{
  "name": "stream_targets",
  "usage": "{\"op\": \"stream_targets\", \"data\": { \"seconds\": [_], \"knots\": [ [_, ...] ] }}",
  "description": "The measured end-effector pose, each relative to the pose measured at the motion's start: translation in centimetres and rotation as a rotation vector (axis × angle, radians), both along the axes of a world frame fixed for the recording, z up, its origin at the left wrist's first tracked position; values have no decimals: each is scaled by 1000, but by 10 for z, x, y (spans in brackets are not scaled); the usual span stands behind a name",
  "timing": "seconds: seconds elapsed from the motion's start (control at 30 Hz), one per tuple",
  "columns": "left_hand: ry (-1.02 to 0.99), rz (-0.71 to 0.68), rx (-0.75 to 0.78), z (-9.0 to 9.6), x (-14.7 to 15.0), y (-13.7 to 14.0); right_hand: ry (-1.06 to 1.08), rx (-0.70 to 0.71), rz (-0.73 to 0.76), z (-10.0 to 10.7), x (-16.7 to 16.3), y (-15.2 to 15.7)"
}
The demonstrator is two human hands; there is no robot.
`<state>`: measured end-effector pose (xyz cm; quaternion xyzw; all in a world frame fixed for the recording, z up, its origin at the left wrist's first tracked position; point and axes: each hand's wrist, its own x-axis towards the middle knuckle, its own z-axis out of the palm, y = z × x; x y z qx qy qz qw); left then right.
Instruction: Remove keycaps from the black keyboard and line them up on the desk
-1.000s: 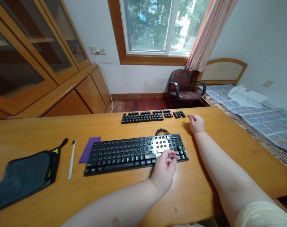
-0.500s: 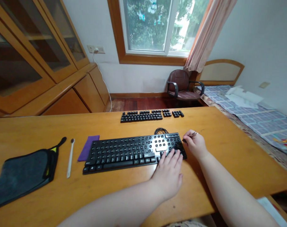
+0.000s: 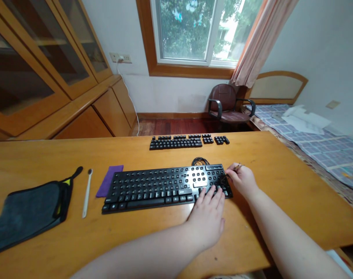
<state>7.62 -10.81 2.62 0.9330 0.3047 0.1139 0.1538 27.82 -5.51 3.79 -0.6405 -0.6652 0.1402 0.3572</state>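
A black keyboard (image 3: 153,190) lies on the wooden desk, most of its keycaps off and the bare switch stems showing. Keycaps remain along its bottom row and at a few other spots. My left hand (image 3: 207,211) rests flat, fingers spread, over the lower right part of the keyboard. At the right end, my right hand (image 3: 243,179) is closed in a pinch on what looks like a thin wire keycap puller (image 3: 224,178). Its wire tips reach over the number pad; whether they grip a key there I cannot tell. The fingers hide much of its handle.
Removed keycaps (image 3: 176,143) stand in rows along the desk's far edge. A coiled cable (image 3: 200,161) sits behind the keyboard. On the left lie a purple cloth (image 3: 109,181), a white toothbrush-like brush (image 3: 87,193) and a grey cloth pouch (image 3: 33,209). A chair (image 3: 227,102) stands beyond.
My right hand has turned slightly at the keyboard's right end, and the puller's wires now show over the number pad. A small dark piece near the fingertips no longer shows. My left hand stays put.
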Motion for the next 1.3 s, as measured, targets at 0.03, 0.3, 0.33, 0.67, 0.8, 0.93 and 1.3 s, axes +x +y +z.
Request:
{"op": "stream_targets", "data": {
  "seconds": [0.03,0.3,0.33,0.67,0.8,0.93,1.3],
  "knots": [
    [1,-2,1,0,0,0,9,-24,11,0,0,0],
    [-10,0,2,-1,0,0,-3,-109,78,-1,0,1],
    [-10,-1,1,-1,0,0,-9,-109,83,0,0,0],
    [10,-9,-7,1,0,0,-47,-106,41,3,-7,-1],
    [11,-10,-4,1,0,0,-35,-91,-1,2,-10,-1],
    [8,-8,-7,1,0,0,-132,-16,112,1,-8,-3],
    [2,-7,-18,0,0,0,-269,-33,308,6,1,-4]
  ]
}}
